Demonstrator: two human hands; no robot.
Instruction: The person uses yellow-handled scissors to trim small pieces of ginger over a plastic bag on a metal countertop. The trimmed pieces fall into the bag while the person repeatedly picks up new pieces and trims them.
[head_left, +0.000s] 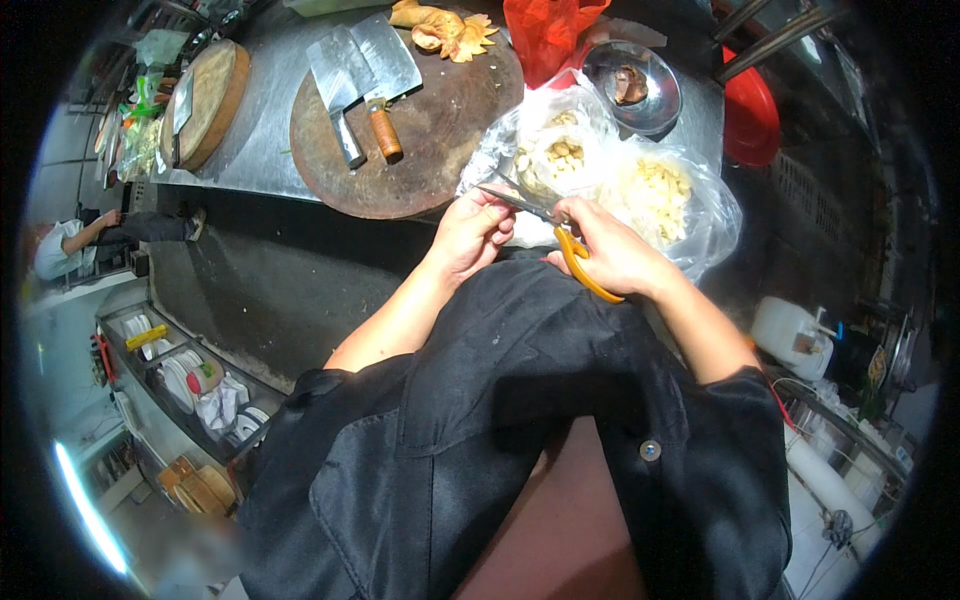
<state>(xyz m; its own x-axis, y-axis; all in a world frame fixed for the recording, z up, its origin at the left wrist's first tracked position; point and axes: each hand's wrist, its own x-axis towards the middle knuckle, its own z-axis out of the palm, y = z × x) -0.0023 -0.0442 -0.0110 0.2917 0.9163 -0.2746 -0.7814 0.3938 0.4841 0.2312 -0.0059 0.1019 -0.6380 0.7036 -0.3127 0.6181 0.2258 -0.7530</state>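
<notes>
My right hand (611, 251) grips a pair of scissors (574, 259) with orange handles, its dark blades parted and pointing up and left. My left hand (472, 229) is at the blade tips, thumb and fingers curled together; whether a small piece is between them is hidden. Just beyond the blades, an opened clear plastic bag (517, 139) holds what look like unpeeled or whole garlic cloves (565, 156). To its right, beside my right hand, a second clear bag (712, 225) contains pale garlic-like pieces (660, 199).
Two cleavers (341, 71) (390, 60) lie on a round chopping block (450, 120), near a yellowish poultry piece (450, 31). A red plastic bag (547, 37) and a metal bowl (660, 120) with a dark lump (631, 85) stand behind the bags. Another person (67, 244) is at far left.
</notes>
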